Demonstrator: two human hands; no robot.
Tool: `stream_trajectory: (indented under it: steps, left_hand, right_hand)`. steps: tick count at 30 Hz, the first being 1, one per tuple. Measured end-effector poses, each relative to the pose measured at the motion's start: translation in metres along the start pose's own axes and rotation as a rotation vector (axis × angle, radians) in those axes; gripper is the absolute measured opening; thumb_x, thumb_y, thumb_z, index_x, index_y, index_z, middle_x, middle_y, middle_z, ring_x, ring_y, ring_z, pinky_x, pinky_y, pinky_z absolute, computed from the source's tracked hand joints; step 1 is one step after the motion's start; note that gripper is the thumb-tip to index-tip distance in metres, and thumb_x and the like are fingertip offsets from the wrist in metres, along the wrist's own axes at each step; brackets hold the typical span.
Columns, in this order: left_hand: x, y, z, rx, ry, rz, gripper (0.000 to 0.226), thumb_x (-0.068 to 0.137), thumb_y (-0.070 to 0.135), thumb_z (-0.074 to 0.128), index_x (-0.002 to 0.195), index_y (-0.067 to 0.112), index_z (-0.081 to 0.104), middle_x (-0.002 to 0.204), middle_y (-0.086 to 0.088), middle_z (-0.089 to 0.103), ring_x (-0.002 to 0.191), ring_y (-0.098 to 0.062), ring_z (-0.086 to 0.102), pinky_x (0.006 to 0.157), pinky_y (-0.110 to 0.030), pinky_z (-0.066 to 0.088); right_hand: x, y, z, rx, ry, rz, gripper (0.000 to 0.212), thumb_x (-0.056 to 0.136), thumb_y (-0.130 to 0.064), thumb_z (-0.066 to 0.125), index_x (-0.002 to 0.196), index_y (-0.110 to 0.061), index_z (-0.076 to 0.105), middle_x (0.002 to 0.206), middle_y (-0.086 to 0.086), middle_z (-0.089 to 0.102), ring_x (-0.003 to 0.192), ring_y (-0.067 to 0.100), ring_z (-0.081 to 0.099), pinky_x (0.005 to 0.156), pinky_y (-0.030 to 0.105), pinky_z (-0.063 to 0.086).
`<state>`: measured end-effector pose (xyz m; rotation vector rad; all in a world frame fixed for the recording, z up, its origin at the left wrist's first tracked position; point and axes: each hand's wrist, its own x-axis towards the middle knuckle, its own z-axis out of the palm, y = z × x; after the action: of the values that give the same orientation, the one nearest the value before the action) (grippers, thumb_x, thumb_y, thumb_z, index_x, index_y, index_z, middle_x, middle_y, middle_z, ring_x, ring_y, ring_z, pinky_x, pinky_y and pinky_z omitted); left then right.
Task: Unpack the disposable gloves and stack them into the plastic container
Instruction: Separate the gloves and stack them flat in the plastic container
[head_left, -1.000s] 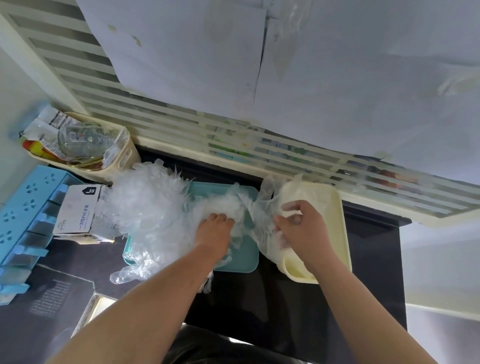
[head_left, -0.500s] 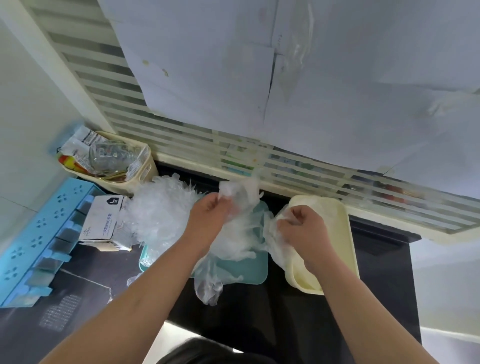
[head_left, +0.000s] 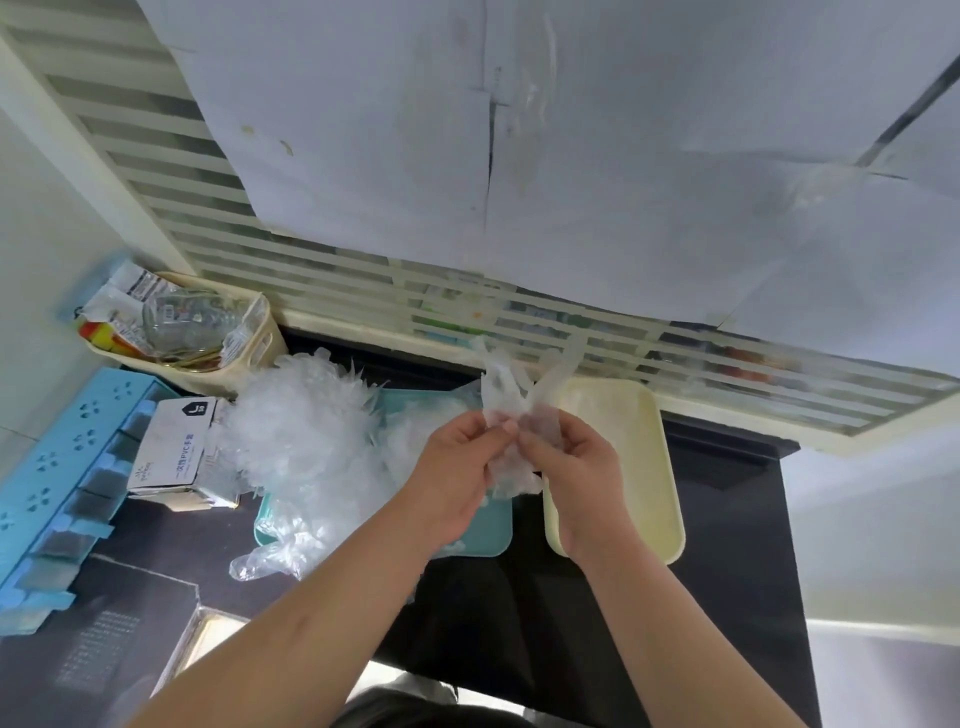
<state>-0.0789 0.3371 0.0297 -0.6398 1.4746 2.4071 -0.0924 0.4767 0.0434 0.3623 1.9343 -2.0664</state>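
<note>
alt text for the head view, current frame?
Both bare hands, left hand and right hand, pinch one clear disposable glove held up between a teal tray piled with loose gloves and a cream plastic container. A glove box sits at left on the dark counter.

From my feed I see two bare forearms with no sleeves, watch, bracelet or rings on them, ending in an ungloved left hand and right hand with short, unpainted fingernails.
</note>
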Motion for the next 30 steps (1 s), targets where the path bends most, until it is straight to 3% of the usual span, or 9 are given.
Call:
stream_trajectory:
  steps: [5, 7, 9, 12, 16, 18, 21, 26, 30]
  left_hand:
    - [0.007, 0.0, 0.021, -0.043, 0.06, -0.051, 0.038, 0.092, 0.023, 0.075, 0.123, 0.002, 0.069, 0.121, -0.018, 0.074, 0.118, -0.035, 0.069, 0.11, -0.052, 0.049]
    - [0.009, 0.004, 0.027, 0.188, 0.135, -0.028, 0.039, 0.082, 0.035, 0.079, 0.111, 0.01, 0.072, 0.109, -0.009, 0.078, 0.105, -0.028, 0.073, 0.101, -0.047, 0.056]
    - [0.011, 0.009, 0.03, 0.549, 0.13, 0.101, 0.01, 0.092, 0.027, 0.069, 0.093, 0.017, 0.07, 0.083, 0.013, 0.075, 0.082, -0.011, 0.069, 0.076, -0.026, 0.055]
    - [0.011, 0.018, 0.039, 1.041, -0.082, 0.184, 0.034, 0.098, 0.016, 0.061, 0.068, 0.031, 0.053, 0.056, 0.025, 0.054, 0.061, 0.001, 0.05, 0.059, -0.008, 0.037]
    - [0.015, 0.026, 0.067, 1.316, -0.394, 0.121, 0.019, 0.091, 0.018, 0.071, 0.075, 0.016, 0.062, 0.073, 0.018, 0.066, 0.066, 0.004, 0.06, 0.069, -0.012, 0.048]
    - [0.016, 0.029, 0.083, 1.296, -0.465, 0.079, 0.012, 0.087, 0.022, 0.078, 0.09, 0.012, 0.071, 0.088, 0.008, 0.073, 0.073, -0.006, 0.07, 0.075, -0.027, 0.06]
    - [0.018, 0.031, 0.093, 1.187, -0.377, 0.101, 0.022, 0.078, 0.021, 0.087, 0.09, 0.033, 0.072, 0.089, 0.008, 0.072, 0.077, -0.013, 0.072, 0.076, -0.034, 0.064]
    - [0.024, 0.035, 0.088, 0.887, -0.143, 0.057, 0.049, 0.071, 0.025, 0.096, 0.111, 0.028, 0.067, 0.096, -0.001, 0.077, 0.088, -0.023, 0.075, 0.083, -0.035, 0.063]
    - [0.026, 0.014, 0.064, 0.392, -0.078, -0.138, 0.064, 0.071, 0.033, 0.095, 0.127, 0.016, 0.069, 0.122, -0.011, 0.074, 0.112, -0.029, 0.072, 0.105, -0.044, 0.055]
  right_hand:
    - [0.006, -0.008, -0.036, 0.002, 0.175, 0.044, 0.016, 0.095, -0.011, 0.072, 0.087, 0.0, 0.065, 0.083, 0.011, 0.063, 0.084, 0.023, 0.059, 0.081, 0.036, 0.053]
    - [0.009, -0.02, -0.058, -0.081, 0.202, 0.006, 0.017, 0.091, -0.013, 0.073, 0.083, -0.009, 0.059, 0.081, 0.006, 0.058, 0.08, 0.022, 0.055, 0.08, 0.041, 0.051]
    - [0.01, -0.041, -0.081, -0.254, 0.177, -0.106, 0.011, 0.089, -0.011, 0.073, 0.086, -0.014, 0.063, 0.081, 0.002, 0.065, 0.079, 0.02, 0.061, 0.079, 0.042, 0.055]
    - [0.008, -0.085, -0.105, -0.463, -0.026, -0.268, 0.011, 0.09, -0.007, 0.069, 0.087, -0.018, 0.068, 0.083, -0.003, 0.069, 0.075, 0.004, 0.062, 0.071, 0.027, 0.05]
    - [0.012, -0.118, -0.113, -0.744, -0.412, -0.301, 0.002, 0.071, -0.025, 0.066, 0.07, -0.026, 0.067, 0.111, -0.021, 0.063, 0.107, -0.011, 0.054, 0.086, 0.008, 0.035]
    - [0.016, -0.114, -0.112, -0.789, -0.563, -0.193, 0.004, 0.064, -0.029, 0.063, 0.064, -0.031, 0.066, 0.122, -0.025, 0.06, 0.115, -0.011, 0.049, 0.092, 0.007, 0.032]
    - [0.022, -0.091, -0.118, -0.754, -0.639, 0.009, 0.011, 0.064, -0.028, 0.063, 0.062, -0.038, 0.068, 0.098, -0.016, 0.066, 0.101, 0.007, 0.059, 0.085, 0.026, 0.043]
    - [0.028, -0.049, -0.129, -0.405, -0.455, 0.155, 0.015, 0.066, -0.015, 0.073, 0.056, -0.02, 0.064, 0.068, 0.001, 0.06, 0.078, 0.022, 0.06, 0.076, 0.038, 0.05]
    - [0.035, -0.033, -0.132, -0.067, -0.27, 0.263, 0.028, 0.084, 0.002, 0.07, 0.062, -0.015, 0.065, 0.079, 0.009, 0.062, 0.085, 0.032, 0.063, 0.077, 0.046, 0.06]
